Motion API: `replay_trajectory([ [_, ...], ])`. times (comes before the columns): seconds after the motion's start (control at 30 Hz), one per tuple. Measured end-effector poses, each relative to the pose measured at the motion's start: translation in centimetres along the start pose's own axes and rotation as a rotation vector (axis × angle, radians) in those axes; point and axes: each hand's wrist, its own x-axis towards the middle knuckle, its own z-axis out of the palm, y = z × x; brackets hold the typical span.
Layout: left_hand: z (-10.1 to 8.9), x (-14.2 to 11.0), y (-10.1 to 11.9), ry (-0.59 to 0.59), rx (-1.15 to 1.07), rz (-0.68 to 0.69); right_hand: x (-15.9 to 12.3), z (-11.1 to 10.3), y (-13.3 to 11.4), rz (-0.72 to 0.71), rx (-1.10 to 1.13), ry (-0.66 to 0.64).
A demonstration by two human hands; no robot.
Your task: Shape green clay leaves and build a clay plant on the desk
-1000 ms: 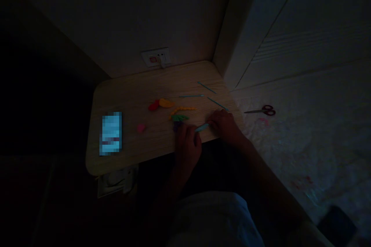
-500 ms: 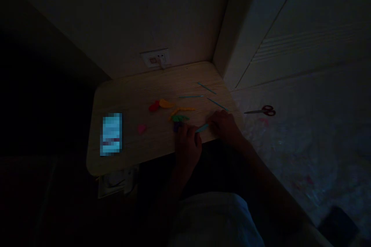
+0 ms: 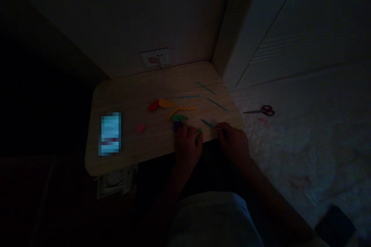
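Note:
My left hand (image 3: 188,146) is near the table's front edge, its thumb and fingers closed on a small green lump (image 3: 200,131) that looks like modelling clay. My right hand (image 3: 235,139) grips a teal modelling tool (image 3: 207,123), whose pointed blade aims left, apart from the lump. Beside my left fingers lie a green clay piece (image 3: 179,117) and a dark purple lump (image 3: 177,126). Just beyond them is a thin orange braided strip (image 3: 182,109). Dim light hides the fine detail of my fingers.
On the wooden table (image 3: 130,96) lie three thin teal sticks, one a tool (image 3: 217,104), plus orange (image 3: 165,103), red (image 3: 153,105) and pink (image 3: 140,128) lumps. A lit phone (image 3: 110,134) is at left. Scissors (image 3: 262,111) rest on the pale surface at right.
My right hand has drawn back right and slightly down with the teal tool, whose blade now points up-left. The green lump now shows at my left fingertips. My left hand stays put.

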Motion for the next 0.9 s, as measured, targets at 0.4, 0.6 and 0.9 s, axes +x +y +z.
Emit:
replay_trajectory([
  [0.4,-1.1,-2.5,1.1,-0.048,0.107,0.023,-2.1,1.8,-0.5,-0.030,0.009,-0.110],
  [0.6,-0.9,-3.5,1.1,-0.080,0.123,0.023,-2.6,2.4,-1.3,-0.040,-0.001,-0.146],
  [0.9,-1.2,-3.2,1.1,-0.120,0.123,0.009,-2.1,2.0,-1.2,-0.056,0.093,-0.173],
])
